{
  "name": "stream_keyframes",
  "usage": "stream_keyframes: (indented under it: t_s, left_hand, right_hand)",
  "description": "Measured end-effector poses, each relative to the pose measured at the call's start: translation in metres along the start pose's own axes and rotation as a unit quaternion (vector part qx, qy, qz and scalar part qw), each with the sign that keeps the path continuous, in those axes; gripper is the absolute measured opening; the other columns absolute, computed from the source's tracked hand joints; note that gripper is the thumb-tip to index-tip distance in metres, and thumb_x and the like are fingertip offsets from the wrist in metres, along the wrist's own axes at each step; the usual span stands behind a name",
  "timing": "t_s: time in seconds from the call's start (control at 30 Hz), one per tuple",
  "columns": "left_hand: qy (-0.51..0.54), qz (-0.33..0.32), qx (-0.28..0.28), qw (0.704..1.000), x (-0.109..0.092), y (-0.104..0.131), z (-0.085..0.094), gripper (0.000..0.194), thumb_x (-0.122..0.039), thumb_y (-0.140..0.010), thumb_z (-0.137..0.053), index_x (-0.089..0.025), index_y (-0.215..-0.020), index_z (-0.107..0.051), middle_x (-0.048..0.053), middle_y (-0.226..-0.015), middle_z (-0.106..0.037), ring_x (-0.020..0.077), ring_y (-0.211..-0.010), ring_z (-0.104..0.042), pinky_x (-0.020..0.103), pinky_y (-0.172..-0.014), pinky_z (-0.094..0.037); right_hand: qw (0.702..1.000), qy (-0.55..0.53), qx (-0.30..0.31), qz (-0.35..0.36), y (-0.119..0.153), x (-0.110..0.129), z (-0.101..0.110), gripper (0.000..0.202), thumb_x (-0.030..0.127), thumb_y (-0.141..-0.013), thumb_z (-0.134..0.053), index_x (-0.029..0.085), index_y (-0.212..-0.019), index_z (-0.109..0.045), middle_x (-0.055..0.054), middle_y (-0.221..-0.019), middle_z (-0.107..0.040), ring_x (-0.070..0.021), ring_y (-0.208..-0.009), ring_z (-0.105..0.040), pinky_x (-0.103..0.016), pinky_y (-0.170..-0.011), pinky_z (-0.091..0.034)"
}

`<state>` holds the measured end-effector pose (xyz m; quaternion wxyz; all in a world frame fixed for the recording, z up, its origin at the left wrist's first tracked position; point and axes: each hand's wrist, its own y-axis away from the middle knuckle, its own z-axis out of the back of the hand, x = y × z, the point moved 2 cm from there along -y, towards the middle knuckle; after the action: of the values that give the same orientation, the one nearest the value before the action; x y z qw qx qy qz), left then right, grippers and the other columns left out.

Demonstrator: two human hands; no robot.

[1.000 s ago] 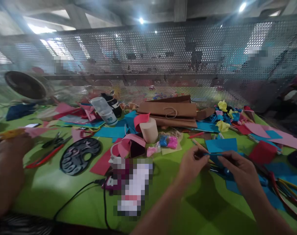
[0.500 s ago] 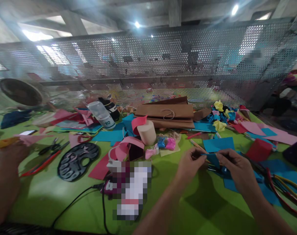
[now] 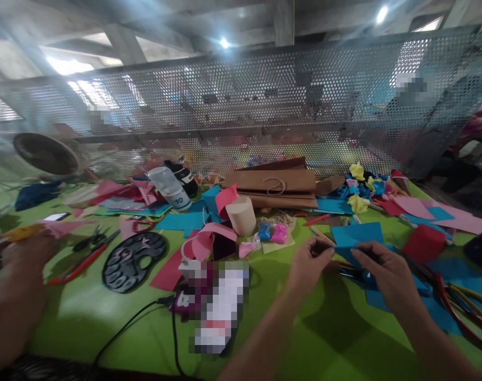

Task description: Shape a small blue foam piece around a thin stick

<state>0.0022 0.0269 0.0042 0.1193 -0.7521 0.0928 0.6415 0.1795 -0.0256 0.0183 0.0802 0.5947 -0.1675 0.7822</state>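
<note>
My left hand (image 3: 311, 264) pinches the left end of a small blue paper piece (image 3: 344, 253) above the green table (image 3: 273, 328). At its right end, my right hand (image 3: 378, 264) is closed on the same piece, thumb and fingertips together. A larger blue sheet (image 3: 358, 234) shows just behind the fingertips. Below my right hand, scissors with blue handles (image 3: 358, 274) lie partly hidden. More blue paper (image 3: 376, 299) rests under my right wrist.
At the far left is another person's arm (image 3: 18, 296). A black palette (image 3: 133, 262), a phone (image 3: 225, 307) with a cable, and a beige roll (image 3: 241, 216) stand left of my hands. Red scissors (image 3: 451, 307) and a red piece (image 3: 424, 243) lie right. Brown bags (image 3: 270, 182) lie behind.
The view has shifted slightly, so most objects appear a little further right. Both my hands still hold the blue piece, which now shows a broader face.
</note>
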Motion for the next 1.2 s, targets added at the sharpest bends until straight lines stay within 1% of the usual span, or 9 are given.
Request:
stream_keyframes:
  t_s: [0.1,0.23,0.53,0.7,0.77,0.87,1.07,1.2]
  left_hand:
    - [-0.003,-0.009,0.001,1.0,0.0,0.0,0.001,0.008,-0.021,-0.082,-0.075,-0.015,-0.083,-0.07,0.0,-0.074,-0.065,0.0127,-0.069,-0.059,0.026,-0.071,-0.048]
    - [0.003,0.001,0.005,1.0,0.0,0.001,0.0,0.008,-0.022,-0.082,-0.074,-0.016,-0.082,-0.069,-0.001,-0.073,-0.064,0.0128,-0.069,-0.058,0.027,-0.071,-0.048]
    - [-0.018,-0.006,0.007,1.0,0.0,0.001,0.0,0.008,-0.022,-0.083,-0.071,-0.016,-0.081,-0.067,-0.001,-0.072,-0.062,0.0123,-0.068,-0.056,0.026,-0.07,-0.046]
    - [-0.03,-0.024,0.012,0.999,-0.003,0.002,-0.001,0.005,-0.021,-0.085,-0.068,-0.017,-0.087,-0.069,0.001,-0.078,-0.064,0.0137,-0.073,-0.059,0.026,-0.073,-0.048]
    - [-0.03,-0.021,0.015,0.999,-0.003,0.002,-0.001,0.007,-0.022,-0.085,-0.068,-0.016,-0.088,-0.07,0.001,-0.078,-0.065,0.0141,-0.073,-0.059,0.027,-0.073,-0.048]
    - [-0.016,-0.004,0.022,1.0,-0.003,0.003,-0.001,0.009,-0.024,-0.082,-0.07,-0.016,-0.087,-0.071,0.002,-0.078,-0.066,0.0151,-0.073,-0.059,0.027,-0.071,-0.048]
    - [0.045,0.013,0.042,0.998,-0.011,0.005,0.001,0.016,-0.029,-0.08,-0.068,-0.016,-0.087,-0.073,0.004,-0.08,-0.068,0.017,-0.077,-0.062,0.027,-0.073,-0.048]
    - [0.046,0.019,0.034,0.998,-0.008,0.004,0.001,0.018,-0.033,-0.081,-0.071,-0.016,-0.087,-0.072,0.004,-0.079,-0.068,0.0157,-0.075,-0.062,0.027,-0.071,-0.047]
  right_hand:
    - [1.0,0.007,0.005,-0.002,0.0,0.001,0.0,0.035,0.056,-0.075,-0.078,0.022,-0.077,-0.075,0.0,-0.068,-0.062,-0.0161,-0.063,-0.046,-0.029,-0.058,-0.04]
    - [1.0,0.004,0.002,0.003,0.001,0.004,0.0,0.035,0.056,-0.074,-0.078,0.022,-0.076,-0.074,-0.001,-0.069,-0.063,-0.0164,-0.064,-0.046,-0.029,-0.059,-0.039]
    - [1.0,0.0,0.003,-0.012,0.0,-0.003,0.0,0.041,0.061,-0.072,-0.078,0.021,-0.077,-0.073,-0.001,-0.069,-0.06,-0.0168,-0.066,-0.046,-0.029,-0.057,-0.036]
    - [1.0,0.0,0.004,-0.017,-0.001,-0.002,0.0,0.042,0.063,-0.072,-0.078,0.021,-0.076,-0.072,-0.001,-0.068,-0.06,-0.0169,-0.065,-0.046,-0.029,-0.056,-0.036]
    - [1.0,-0.003,0.006,-0.015,-0.001,-0.002,0.0,0.042,0.062,-0.072,-0.079,0.021,-0.077,-0.073,-0.001,-0.069,-0.06,-0.0168,-0.065,-0.046,-0.029,-0.056,-0.036]
    - [1.0,0.002,0.011,-0.009,0.0,-0.002,0.0,0.04,0.061,-0.074,-0.078,0.021,-0.077,-0.073,0.0,-0.069,-0.06,-0.0162,-0.064,-0.045,-0.029,-0.057,-0.036]
    - [1.0,-0.002,0.004,-0.015,0.001,0.001,0.0,0.039,0.061,-0.072,-0.078,0.022,-0.076,-0.073,-0.002,-0.071,-0.063,-0.0187,-0.068,-0.051,-0.03,-0.059,-0.039]
    - [1.0,0.002,0.004,-0.016,0.001,0.003,0.0,0.038,0.059,-0.073,-0.077,0.022,-0.078,-0.073,-0.002,-0.071,-0.064,-0.0184,-0.067,-0.051,-0.03,-0.06,-0.04]
